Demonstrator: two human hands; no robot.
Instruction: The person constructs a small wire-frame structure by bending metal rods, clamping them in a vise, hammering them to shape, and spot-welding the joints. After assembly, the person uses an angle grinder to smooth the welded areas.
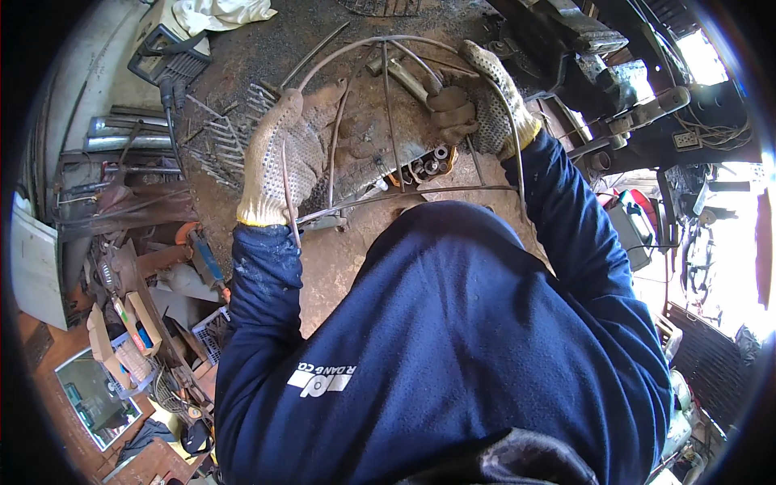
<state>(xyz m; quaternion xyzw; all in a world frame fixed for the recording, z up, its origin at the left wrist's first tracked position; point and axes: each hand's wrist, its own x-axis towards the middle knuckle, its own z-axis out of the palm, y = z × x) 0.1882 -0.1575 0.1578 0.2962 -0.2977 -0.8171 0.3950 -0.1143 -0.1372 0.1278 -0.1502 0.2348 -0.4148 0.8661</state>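
Note:
A curved frame of thin bent metal rods [387, 113] is held up in front of me, with an arched top rod, several ribs and a straighter rod nearest my body. My left hand [284, 153], in a pale dotted knit glove, grips its left side, and one rod crosses over the glove. On the other side, my right hand [495, 105], gloved the same way, has the frame's right edge, with a rod running across the back of the hand. Behind the ribs, a hammer-like metal tool [406, 79] lies on the dirty work surface, partly hidden.
A boxy machine with cables [171, 55] stands at the far left, near loose thin rods [230, 133]. Nuts or rings [435, 162] lie beyond the frame's near rod. Heavy dark metal equipment [647, 113] fills the right. Boxes of small items [125, 343] sit lower left.

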